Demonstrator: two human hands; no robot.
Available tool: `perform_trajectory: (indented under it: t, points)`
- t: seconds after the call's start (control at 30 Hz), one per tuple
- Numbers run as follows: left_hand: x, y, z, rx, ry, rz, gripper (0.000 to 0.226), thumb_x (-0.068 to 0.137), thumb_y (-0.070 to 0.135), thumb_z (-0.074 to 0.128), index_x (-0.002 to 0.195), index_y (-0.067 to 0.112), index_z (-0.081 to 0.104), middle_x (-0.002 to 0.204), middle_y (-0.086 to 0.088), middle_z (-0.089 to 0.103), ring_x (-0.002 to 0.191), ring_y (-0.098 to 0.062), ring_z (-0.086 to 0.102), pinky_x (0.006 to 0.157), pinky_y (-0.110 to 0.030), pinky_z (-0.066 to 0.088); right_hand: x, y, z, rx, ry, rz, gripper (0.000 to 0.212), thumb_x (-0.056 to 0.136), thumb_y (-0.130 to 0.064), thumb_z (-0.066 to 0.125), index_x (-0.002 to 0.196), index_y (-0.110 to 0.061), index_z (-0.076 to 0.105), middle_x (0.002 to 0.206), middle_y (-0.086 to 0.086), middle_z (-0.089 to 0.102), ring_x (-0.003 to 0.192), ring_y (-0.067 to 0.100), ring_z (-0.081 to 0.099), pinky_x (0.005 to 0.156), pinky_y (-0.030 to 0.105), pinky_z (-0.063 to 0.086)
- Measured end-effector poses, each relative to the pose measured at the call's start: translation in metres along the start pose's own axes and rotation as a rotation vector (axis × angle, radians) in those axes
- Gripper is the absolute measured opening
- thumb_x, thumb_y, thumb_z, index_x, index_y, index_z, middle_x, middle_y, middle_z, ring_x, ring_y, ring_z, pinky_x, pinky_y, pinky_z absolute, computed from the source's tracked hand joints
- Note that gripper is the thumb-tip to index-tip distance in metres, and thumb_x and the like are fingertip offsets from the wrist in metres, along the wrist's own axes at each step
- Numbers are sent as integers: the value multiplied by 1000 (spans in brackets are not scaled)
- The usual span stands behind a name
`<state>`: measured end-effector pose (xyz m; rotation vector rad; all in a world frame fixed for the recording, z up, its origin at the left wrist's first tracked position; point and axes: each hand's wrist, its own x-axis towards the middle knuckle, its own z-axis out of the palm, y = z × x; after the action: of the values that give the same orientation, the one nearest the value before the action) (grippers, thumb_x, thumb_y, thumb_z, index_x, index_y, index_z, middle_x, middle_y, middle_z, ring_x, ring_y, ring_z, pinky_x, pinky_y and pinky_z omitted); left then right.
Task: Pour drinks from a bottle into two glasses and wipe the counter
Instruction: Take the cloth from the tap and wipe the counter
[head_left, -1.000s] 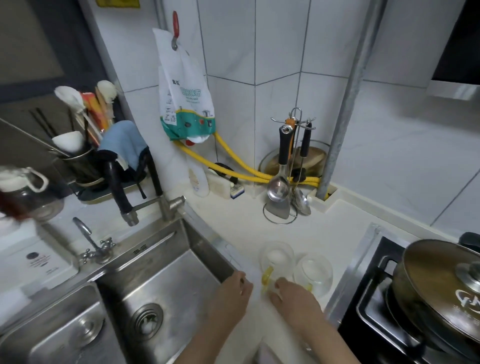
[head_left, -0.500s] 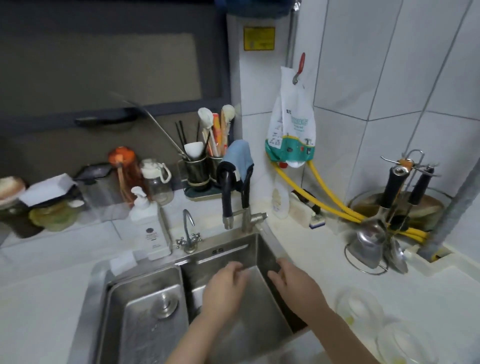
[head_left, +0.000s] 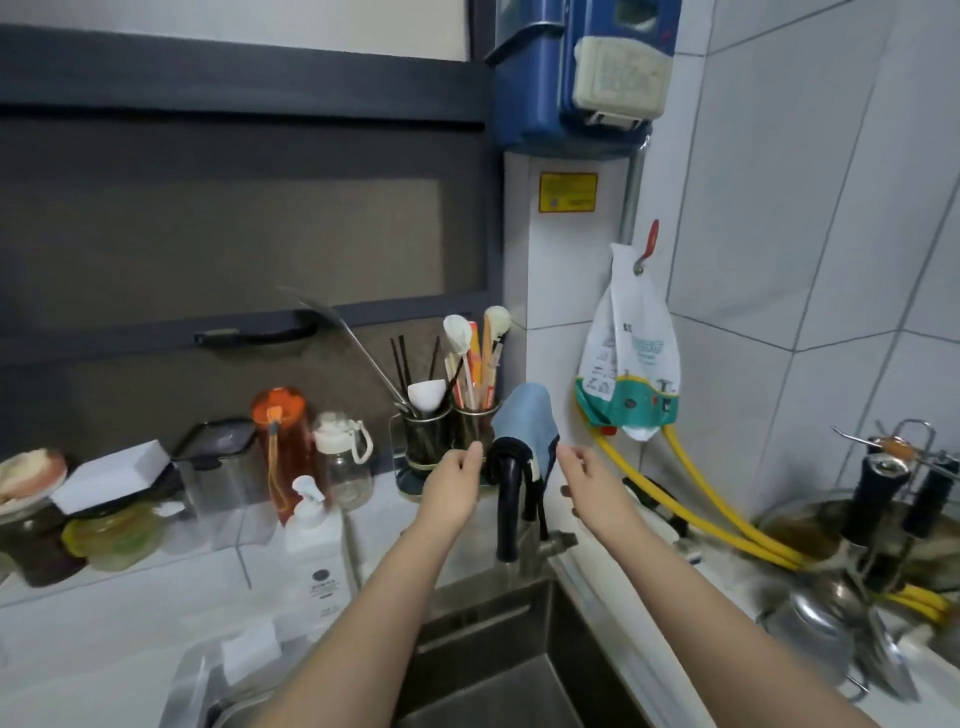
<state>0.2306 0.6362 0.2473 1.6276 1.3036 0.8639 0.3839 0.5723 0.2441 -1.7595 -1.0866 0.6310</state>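
A blue cloth (head_left: 524, 423), apparently for wiping, hangs draped over the black faucet (head_left: 511, 499) above the sink.

Single view only, head-mounted wide-angle, so no second view and no shared part. Camera sits above and behind the hands, facing forward and slightly down toward the back wall. Both forearms enter from the bottom edge; left hand (head_left: 451, 486) and right hand (head_left: 586, 480) land near frame centre, close to the lens. Between them, just beyond: black faucet (head_left: 508, 499) with blue cloth (head_left: 524, 423) draped on it. Sink (head_left: 498, 670) is below the hands at the bottom edge. Desk (head_left: 104, 629) runs off left of the left hand. Blue wall unit (head_left: 582, 78) sits high above the hands. Strong barrel distortion at the edges.
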Motion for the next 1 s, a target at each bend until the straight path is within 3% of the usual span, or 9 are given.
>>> perform_trajectory:
  t: [0.13, 0.3, 0.4, 0.5, 0.57, 0.63, 0.73, 0.9, 1.0]
  points:
    - [30, 12, 11, -121, -147, -128, 63, 96, 58, 24, 123, 8, 53, 118, -17, 63, 108, -32, 60, 99, -47, 46, 24, -19, 14, 63, -26, 61, 62, 95, -55, 28, 144, -18, 27, 140, 10, 46, 123, 30, 48, 104, 51, 39]
    - [50, 14, 19, -670, -389, -405, 59, 89, 62, 44, 115, 11, 58, 99, -17, 70, 90, -31, 68, 66, -41, 58, 41, -19, 33, 229, -40, 175, 76, 90, -64, 28, 150, -23, 6, 150, 12, 33, 130, 34, 42, 106, 51, 38]
    - [62, 11, 17, -801, -465, -491, 59, 85, 52, 60, 121, 6, 58, 111, -22, 67, 101, -36, 65, 80, -49, 55, 47, -15, 37, 354, -4, 244, 82, 86, -67, 38, 150, -22, 11, 149, 12, 35, 130, 32, 42, 105, 51, 39]
    - [67, 12, 14, -892, -536, -565, 55, 84, 40, 67, 119, -2, 60, 108, -24, 68, 93, -36, 68, 73, -46, 55, 46, -13, 33, 568, 47, 329, 89, 78, -59, 62, 145, -12, 27, 136, 16, 50, 115, 30, 57, 97, 47, 48]
    - [68, 12, 10, -925, -568, -588, 54, 85, 38, 67, 117, -5, 61, 107, -25, 67, 93, -36, 68, 74, -46, 54, 43, -14, 28, 736, 28, 367, 80, 73, -46, 75, 132, -1, 45, 117, 21, 64, 99, 33, 66, 87, 46, 54]
    - [69, 12, 5, -939, -567, -609, 52, 83, 36, 68, 113, -6, 62, 101, -25, 69, 85, -35, 68, 68, -45, 55, 40, -18, 21, 846, -8, 380, 56, 74, -32, 78, 112, 5, 60, 97, 23, 71, 84, 33, 70, 74, 43, 57]
    - [65, 17, -1, -910, -519, -598, 47, 83, 33, 69, 116, -1, 61, 95, -20, 69, 81, -32, 66, 72, -44, 54, 36, -28, 16, 839, 24, 318, 28, 78, -17, 74, 97, 1, 63, 84, 20, 72, 71, 29, 69, 63, 36, 57]
    - [49, 32, -8, -743, -215, -249, 29, 94, 10, 55, 122, 4, 55, 107, -20, 65, 88, -34, 64, 79, -46, 54, 24, -43, 10, 641, 175, 74, 22, 81, -13, 71, 100, -12, 62, 86, 7, 69, 74, 21, 67, 60, 30, 53]
    - [36, 38, -25, -649, -87, -98, 25, 94, 12, 57, 117, 4, 56, 105, -16, 66, 89, -29, 64, 73, -36, 54, 11, -52, 6, 585, 196, -29, 18, 82, -13, 69, 97, -17, 61, 86, 3, 68, 73, 17, 64, 57, 25, 50]
